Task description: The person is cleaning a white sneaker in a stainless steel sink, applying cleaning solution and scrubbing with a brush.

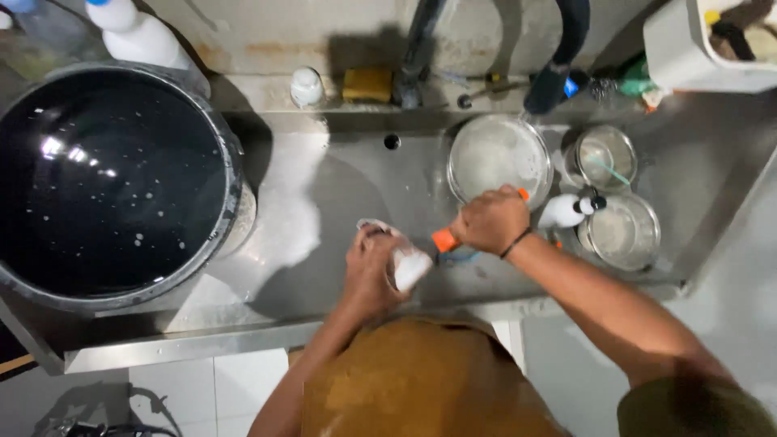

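The left hand (371, 271) grips a soapy glass (402, 257) over a steel sink (340, 186). The right hand (490, 220) clasps an orange-handled brush (444, 239) beside it.

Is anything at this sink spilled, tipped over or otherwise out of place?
Mostly not. White suds spread across the steel sink beside the large dark pot, which looks like ordinary washing foam. A small white bottle lies on its side among the round metal bowls. Nothing looks broken.
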